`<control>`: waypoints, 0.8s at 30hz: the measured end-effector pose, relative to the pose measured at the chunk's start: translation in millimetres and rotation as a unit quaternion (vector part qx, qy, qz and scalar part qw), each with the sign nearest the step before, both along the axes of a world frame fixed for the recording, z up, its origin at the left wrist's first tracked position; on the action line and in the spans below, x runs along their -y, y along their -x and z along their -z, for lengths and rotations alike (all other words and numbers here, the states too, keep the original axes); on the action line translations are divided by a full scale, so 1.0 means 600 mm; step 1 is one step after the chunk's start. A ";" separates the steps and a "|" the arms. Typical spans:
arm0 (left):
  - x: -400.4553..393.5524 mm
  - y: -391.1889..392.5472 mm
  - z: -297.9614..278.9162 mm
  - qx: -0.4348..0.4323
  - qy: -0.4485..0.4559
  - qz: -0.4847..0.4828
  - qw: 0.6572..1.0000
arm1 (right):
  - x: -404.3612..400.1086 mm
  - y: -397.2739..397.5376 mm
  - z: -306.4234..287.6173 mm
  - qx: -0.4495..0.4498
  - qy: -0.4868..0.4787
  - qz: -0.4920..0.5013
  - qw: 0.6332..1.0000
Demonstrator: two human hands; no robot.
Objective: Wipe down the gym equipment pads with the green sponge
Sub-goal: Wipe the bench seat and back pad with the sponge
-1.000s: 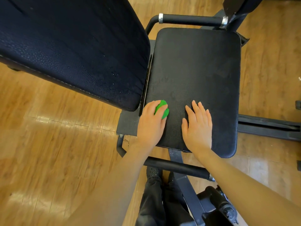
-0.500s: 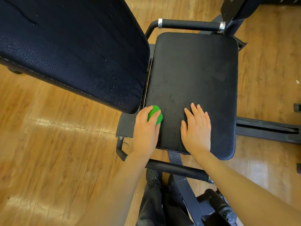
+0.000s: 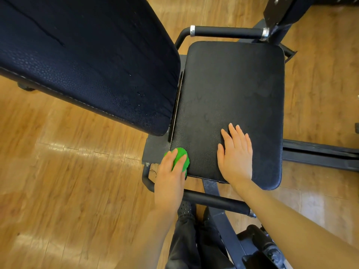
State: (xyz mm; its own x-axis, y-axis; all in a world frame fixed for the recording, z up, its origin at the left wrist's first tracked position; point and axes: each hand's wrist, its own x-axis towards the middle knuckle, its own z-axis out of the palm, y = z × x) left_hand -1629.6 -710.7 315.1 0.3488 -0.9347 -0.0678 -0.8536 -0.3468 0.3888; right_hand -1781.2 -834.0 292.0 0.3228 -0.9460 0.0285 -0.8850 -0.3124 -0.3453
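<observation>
The left hand (image 3: 170,177) curls its fingers over the green sponge (image 3: 180,159), pressing it against the lower left corner of the black seat pad (image 3: 233,90), at center right of the frame. The right hand (image 3: 236,155) lies flat on the pad's lower middle, fingers straight and close together. A larger dark back pad (image 3: 87,55) fills the upper left above the wooden floor (image 3: 68,181).

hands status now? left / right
Left hand: closed on the green sponge, at the near left corner of the seat pad.
Right hand: open, flat on the seat pad, holding nothing.
</observation>
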 end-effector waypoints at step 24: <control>0.109 -0.028 -0.029 -0.011 0.042 0.086 0.995 | 0.006 -0.021 -0.042 0.119 -0.085 -0.023 0.989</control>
